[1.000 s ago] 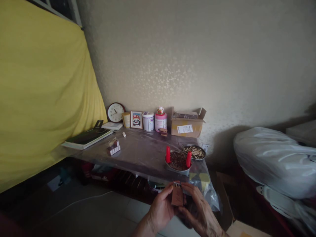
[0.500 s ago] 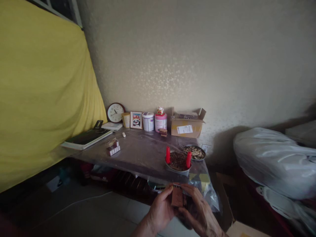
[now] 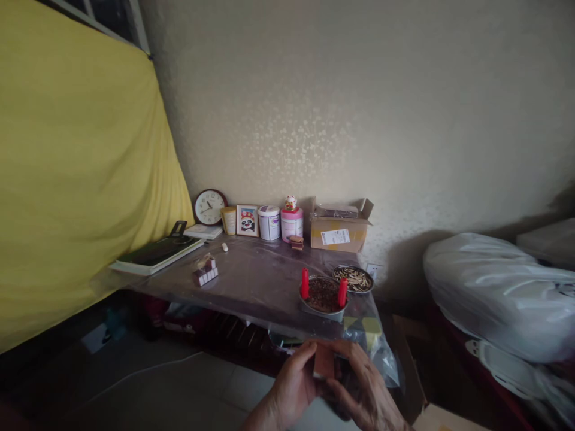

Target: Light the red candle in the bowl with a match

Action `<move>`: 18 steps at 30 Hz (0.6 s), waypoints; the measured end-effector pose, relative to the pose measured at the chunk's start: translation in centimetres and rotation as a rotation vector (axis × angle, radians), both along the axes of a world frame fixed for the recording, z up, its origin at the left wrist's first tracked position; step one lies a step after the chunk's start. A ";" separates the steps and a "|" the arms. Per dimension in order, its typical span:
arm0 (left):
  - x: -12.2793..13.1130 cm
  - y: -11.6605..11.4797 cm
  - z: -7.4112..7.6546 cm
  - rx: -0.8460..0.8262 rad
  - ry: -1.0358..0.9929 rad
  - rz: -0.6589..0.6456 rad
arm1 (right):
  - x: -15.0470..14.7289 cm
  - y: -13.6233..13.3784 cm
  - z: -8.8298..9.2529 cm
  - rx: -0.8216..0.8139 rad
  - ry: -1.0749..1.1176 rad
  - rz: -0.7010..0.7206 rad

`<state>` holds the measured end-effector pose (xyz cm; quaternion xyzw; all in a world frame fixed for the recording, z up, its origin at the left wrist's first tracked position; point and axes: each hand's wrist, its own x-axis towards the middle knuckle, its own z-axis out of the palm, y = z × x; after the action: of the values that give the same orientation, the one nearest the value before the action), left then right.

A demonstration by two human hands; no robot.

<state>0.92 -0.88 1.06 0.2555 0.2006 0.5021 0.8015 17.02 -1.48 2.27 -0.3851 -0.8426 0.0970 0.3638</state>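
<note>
Low in the view, my left hand [image 3: 290, 386] and my right hand [image 3: 363, 389] close together around a small reddish-brown matchbox [image 3: 323, 361], fingers pinched on its sides. Just beyond them, near the table's front edge, stands a metal bowl [image 3: 323, 310] of dark grains with two red candles [image 3: 305, 283] upright in it. A second metal dish of matchsticks [image 3: 354, 277] sits right behind it.
The plastic-covered table [image 3: 251, 281] carries a pack of small boxes [image 3: 205, 272], a book stack [image 3: 155, 254], a clock [image 3: 209, 207], a framed picture [image 3: 247, 220], two tins [image 3: 281, 222] and a cardboard box [image 3: 340, 230]. A yellow curtain [image 3: 76, 173] hangs left; a plastic-wrapped bundle [image 3: 498, 293] lies right.
Both hands and the matchbox have sunk slightly lower in view, and my fingers have closed further over the box's top.
</note>
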 end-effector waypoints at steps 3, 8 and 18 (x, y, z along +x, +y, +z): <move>0.0 -0.1 0.2 0.004 0.045 0.038 | 0.1 0.0 0.0 -0.027 0.019 -0.008; 0.0 -0.1 0.1 0.061 0.158 0.079 | 0.2 0.0 0.0 -0.104 0.056 -0.006; -0.9 0.1 -0.3 0.184 0.238 0.093 | 0.6 0.4 -0.5 -0.162 0.109 -0.054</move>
<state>-0.02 -0.83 0.78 0.3759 0.2593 0.5212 0.7210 17.67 -1.06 1.78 -0.4302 -0.8000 0.1758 0.3794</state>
